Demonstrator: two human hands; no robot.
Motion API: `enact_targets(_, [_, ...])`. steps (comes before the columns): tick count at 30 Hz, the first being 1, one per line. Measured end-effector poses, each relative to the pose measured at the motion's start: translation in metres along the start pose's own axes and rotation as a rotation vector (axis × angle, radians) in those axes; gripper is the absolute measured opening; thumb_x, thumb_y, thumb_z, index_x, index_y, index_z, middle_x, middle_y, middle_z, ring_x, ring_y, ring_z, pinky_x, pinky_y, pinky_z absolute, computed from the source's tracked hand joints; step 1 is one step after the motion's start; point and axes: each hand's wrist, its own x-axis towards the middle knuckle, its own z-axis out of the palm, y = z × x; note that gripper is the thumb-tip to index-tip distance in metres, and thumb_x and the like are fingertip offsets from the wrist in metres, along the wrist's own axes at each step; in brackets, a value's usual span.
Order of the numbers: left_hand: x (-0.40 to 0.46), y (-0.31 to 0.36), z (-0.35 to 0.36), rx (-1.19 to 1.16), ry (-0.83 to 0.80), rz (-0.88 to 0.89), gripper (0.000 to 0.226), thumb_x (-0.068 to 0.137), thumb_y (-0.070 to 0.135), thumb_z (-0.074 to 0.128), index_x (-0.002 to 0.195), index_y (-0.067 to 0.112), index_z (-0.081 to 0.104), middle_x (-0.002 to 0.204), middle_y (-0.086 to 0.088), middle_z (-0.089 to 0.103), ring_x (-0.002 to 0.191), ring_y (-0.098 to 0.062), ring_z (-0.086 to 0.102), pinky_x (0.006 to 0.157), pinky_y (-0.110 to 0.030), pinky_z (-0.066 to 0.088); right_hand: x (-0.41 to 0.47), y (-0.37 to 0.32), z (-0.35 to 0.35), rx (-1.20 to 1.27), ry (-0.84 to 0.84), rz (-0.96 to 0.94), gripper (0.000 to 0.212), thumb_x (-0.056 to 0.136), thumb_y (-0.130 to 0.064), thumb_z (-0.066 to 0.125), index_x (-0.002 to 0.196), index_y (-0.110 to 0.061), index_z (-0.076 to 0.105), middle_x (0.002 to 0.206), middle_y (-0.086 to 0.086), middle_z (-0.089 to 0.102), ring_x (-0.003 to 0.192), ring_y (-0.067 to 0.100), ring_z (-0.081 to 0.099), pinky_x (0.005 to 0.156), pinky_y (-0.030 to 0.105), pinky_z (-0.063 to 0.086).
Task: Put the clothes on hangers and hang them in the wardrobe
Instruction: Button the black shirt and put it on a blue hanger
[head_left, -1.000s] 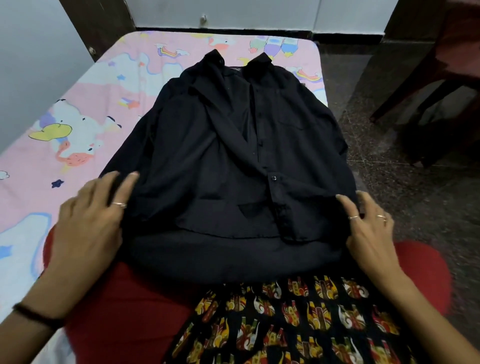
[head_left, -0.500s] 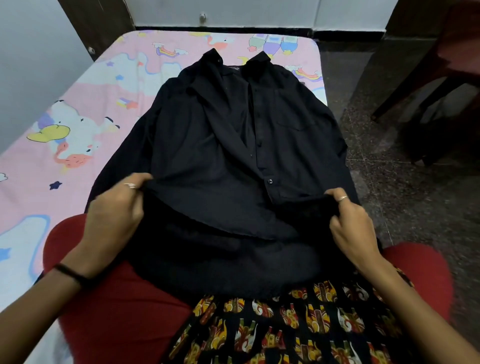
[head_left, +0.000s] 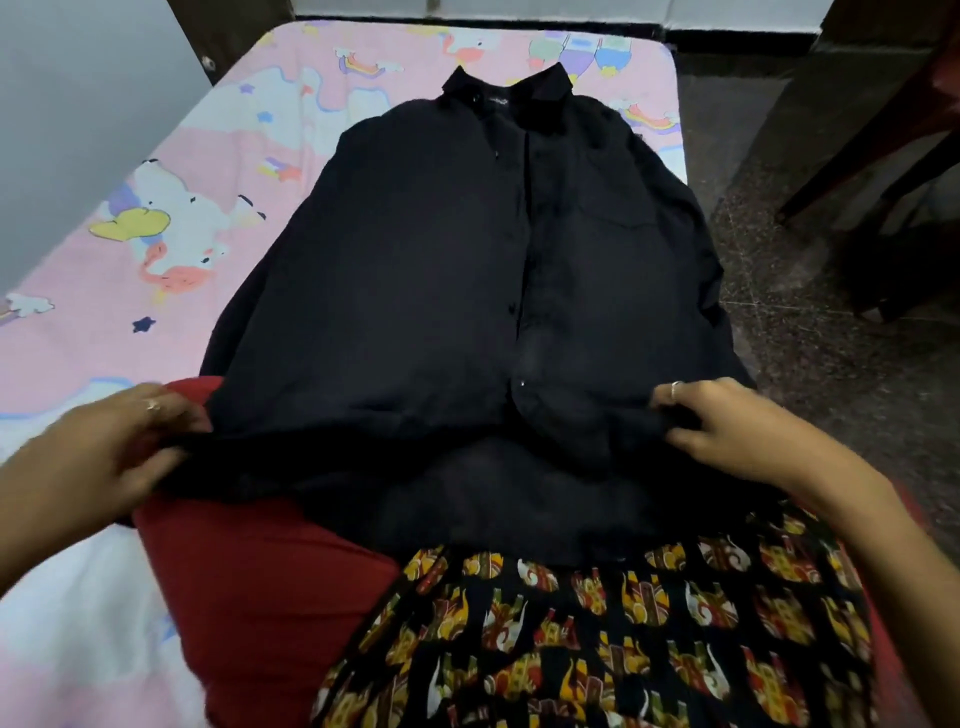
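From my head camera, the black shirt (head_left: 467, 291) fills the middle of the frame, spread front side up on the bed sheet (head_left: 156, 223), a pink sheet with cartoon animals that runs from the upper middle down the left side. The collar points to the top of the frame and the button placket runs down the centre. The hem reaches down over my lap at the lower middle.

My left hand (head_left: 98, 457) sits at the left edge, at about mid-height. Its fingers are curled round the lower left corner of the shirt, gripping the hem. That hand is somewhat blurred, so I cannot tell exactly how each finger lies. There is a ring on one finger.

My right hand (head_left: 727, 431) is at the right, at the same height, pinching the lower right corner of the hem with bent fingers. It wears a ring too.

My red trousers (head_left: 260, 597) show in the lower left, and my patterned black top (head_left: 597, 623) covers the bottom centre, just below the shirt's hem.

A dark speckled floor (head_left: 805, 364) takes up the right side. In the upper right corner stand the legs of a dark chair (head_left: 883, 130).
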Motion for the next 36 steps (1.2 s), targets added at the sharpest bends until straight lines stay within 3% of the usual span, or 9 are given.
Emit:
enact_targets(5, [0.029,0.047,0.013,0.387,0.162,0.087,0.081,0.056,-0.004,0.076,0.132,0.015,0.054,0.124,-0.008,0.053,0.095,-0.04,0.056,0.069,-0.049,0.046,-0.007,-0.022,0.031,-0.08,0.071,-0.035,0.021,0.093,-0.035,0.054,0.114,-0.035,0.056,0.115,-0.01,0.058,0.102,0.02,0.06,0.081,0.038,0.05])
enact_targets(12, [0.058,0.086,0.032,0.583,0.068,0.579,0.045,0.086,0.011,0.034,0.119,0.011,0.065,0.105,-0.012,0.068,0.083,-0.029,0.066,0.071,-0.043,0.048,0.002,-0.034,0.049,-0.345,0.214,-0.259,0.052,0.086,-0.01,0.053,0.133,-0.032,0.047,0.12,-0.008,0.051,0.106,0.02,0.057,0.075,0.029,0.04])
enact_targets(17, [0.082,0.102,0.002,-0.139,0.286,0.066,0.03,0.084,0.033,0.039,0.091,0.013,0.061,0.071,0.008,0.067,0.066,-0.001,0.061,0.067,-0.028,0.044,0.018,-0.027,0.023,0.552,0.449,-0.227,0.016,0.09,-0.017,0.058,0.083,-0.029,0.066,0.081,-0.021,0.066,0.085,0.006,0.062,0.08,0.028,0.047])
enact_targets(19, [0.098,0.102,-0.003,-0.343,0.262,-0.289,0.047,0.097,0.041,0.045,0.074,0.001,0.049,0.059,-0.004,0.046,0.056,-0.013,0.044,0.056,-0.034,0.028,0.031,-0.019,0.017,0.881,0.56,-0.031,0.023,0.095,-0.029,0.056,0.075,-0.022,0.066,0.075,-0.016,0.069,0.08,0.009,0.063,0.077,0.035,0.048])
enact_targets(24, [0.107,0.095,0.022,-0.087,-0.063,-0.396,0.045,0.099,0.042,0.041,0.08,0.006,0.06,0.086,-0.016,0.063,0.089,-0.034,0.059,0.073,-0.037,0.043,0.053,-0.008,0.029,0.927,0.404,0.234,0.032,0.096,-0.036,0.053,0.078,-0.011,0.063,0.081,-0.002,0.067,0.084,0.02,0.064,0.077,0.035,0.048])
enact_targets(26, [0.1,0.093,0.036,-0.001,-0.066,-0.234,0.033,0.099,0.036,0.044,0.117,0.019,0.066,0.119,-0.007,0.066,0.113,-0.031,0.058,0.095,-0.037,0.044,0.048,-0.016,0.035,0.802,0.451,0.15,0.027,0.099,-0.033,0.049,0.083,-0.015,0.063,0.086,-0.007,0.064,0.091,0.015,0.059,0.078,0.032,0.043])
enact_targets(30, [0.082,0.099,0.034,-0.053,-0.288,0.184,0.052,0.089,0.059,0.034,0.12,0.032,0.066,0.138,0.019,0.049,0.127,-0.006,0.048,0.103,-0.02,0.034,0.022,-0.033,0.05,0.462,0.709,-0.269,0.033,0.1,-0.03,0.047,0.125,-0.013,0.06,0.117,-0.004,0.061,0.11,0.013,0.059,0.09,0.026,0.046])
enact_targets(33, [0.07,0.097,0.044,0.406,-0.57,0.298,0.091,0.073,0.081,-0.006,0.125,0.042,0.058,0.143,0.029,0.038,0.135,0.004,0.034,0.108,-0.028,0.03,0.007,-0.026,0.066,-0.107,0.369,-0.577,0.039,0.097,-0.045,0.038,0.127,-0.029,0.058,0.128,-0.003,0.056,0.105,0.018,0.061,0.084,0.033,0.053])
enact_targets(36, [0.06,0.105,0.061,0.457,-0.495,0.346,0.071,0.083,0.068,0.015,0.112,0.032,0.069,0.123,0.013,0.065,0.113,-0.005,0.061,0.09,-0.037,0.049,0.0,-0.018,0.083,-0.378,0.139,-0.527,0.057,0.092,-0.065,0.034,0.136,-0.033,0.051,0.145,0.003,0.044,0.112,0.02,0.056,0.092,0.034,0.049])
